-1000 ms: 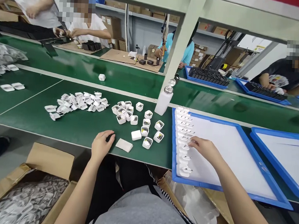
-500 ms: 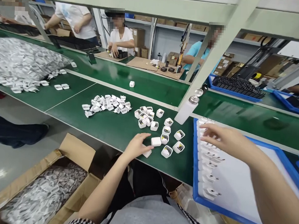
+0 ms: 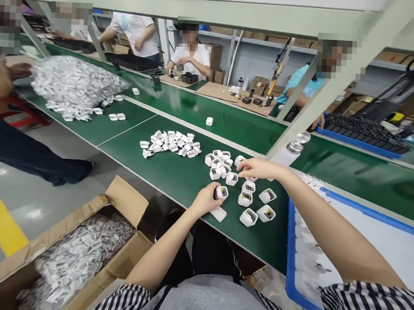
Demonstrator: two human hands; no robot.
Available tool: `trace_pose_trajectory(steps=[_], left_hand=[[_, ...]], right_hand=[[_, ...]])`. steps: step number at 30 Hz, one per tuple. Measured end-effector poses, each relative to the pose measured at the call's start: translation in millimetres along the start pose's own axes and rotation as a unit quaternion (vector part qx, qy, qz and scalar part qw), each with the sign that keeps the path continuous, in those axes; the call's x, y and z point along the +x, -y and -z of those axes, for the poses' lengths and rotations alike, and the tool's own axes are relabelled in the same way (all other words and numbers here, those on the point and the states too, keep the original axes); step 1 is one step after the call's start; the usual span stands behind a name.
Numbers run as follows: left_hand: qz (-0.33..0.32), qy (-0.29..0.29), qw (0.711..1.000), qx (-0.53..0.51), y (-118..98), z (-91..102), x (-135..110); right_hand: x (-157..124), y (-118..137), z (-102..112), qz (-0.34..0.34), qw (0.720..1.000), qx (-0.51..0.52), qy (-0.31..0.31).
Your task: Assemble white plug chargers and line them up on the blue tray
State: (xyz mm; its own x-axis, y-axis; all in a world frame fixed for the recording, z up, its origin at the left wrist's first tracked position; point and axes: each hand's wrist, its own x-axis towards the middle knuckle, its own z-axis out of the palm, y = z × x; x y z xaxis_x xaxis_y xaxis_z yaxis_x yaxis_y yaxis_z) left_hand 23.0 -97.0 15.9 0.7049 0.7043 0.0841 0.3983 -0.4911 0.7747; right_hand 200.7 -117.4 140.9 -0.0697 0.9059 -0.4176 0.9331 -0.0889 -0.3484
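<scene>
My left hand is closed around a small white charger shell near the front edge of the green bench. A white cloth pad lies just below that hand. My right hand reaches left over a cluster of open white shells, fingers curled, index finger extended towards one shell. Whether it grips anything is unclear. More open shells stand right of my left hand. A pile of white plug pieces lies further left.
A blue tray with a row of white plugs sits at the right. A white dispenser bottle stands behind my right hand. An open cardboard box of bagged parts sits on the floor. Other people work across the conveyor and at left.
My view has swung left. My right hand left the blue tray and moved to the shell cluster. My left hand lifted off the cloth pad and closed on a shell.
</scene>
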Motion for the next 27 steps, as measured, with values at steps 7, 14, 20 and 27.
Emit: trace_pose_trajectory(steps=[7,14,20,27], left_hand=[[0.143,-0.165,0.975,0.041,43.5,74.2,37.1],[0.226,-0.234,0.946,-0.002,71.5,103.6,79.7],[0.187,-0.255,0.936,-0.154,52.8,92.9,57.8],[0.09,-0.139,0.859,-0.484,-13.0,71.0,16.7]], right_hand=[[-21.4,1.8,-3.5,-0.01,0.999,0.026,0.028],[-36.9,11.8,-9.7,0.001,0.998,0.051,0.044],[-25.4,14.7,-18.1,0.028,0.995,0.099,0.004],[8.6,38.9,-40.6,0.106,0.923,0.332,-0.162]])
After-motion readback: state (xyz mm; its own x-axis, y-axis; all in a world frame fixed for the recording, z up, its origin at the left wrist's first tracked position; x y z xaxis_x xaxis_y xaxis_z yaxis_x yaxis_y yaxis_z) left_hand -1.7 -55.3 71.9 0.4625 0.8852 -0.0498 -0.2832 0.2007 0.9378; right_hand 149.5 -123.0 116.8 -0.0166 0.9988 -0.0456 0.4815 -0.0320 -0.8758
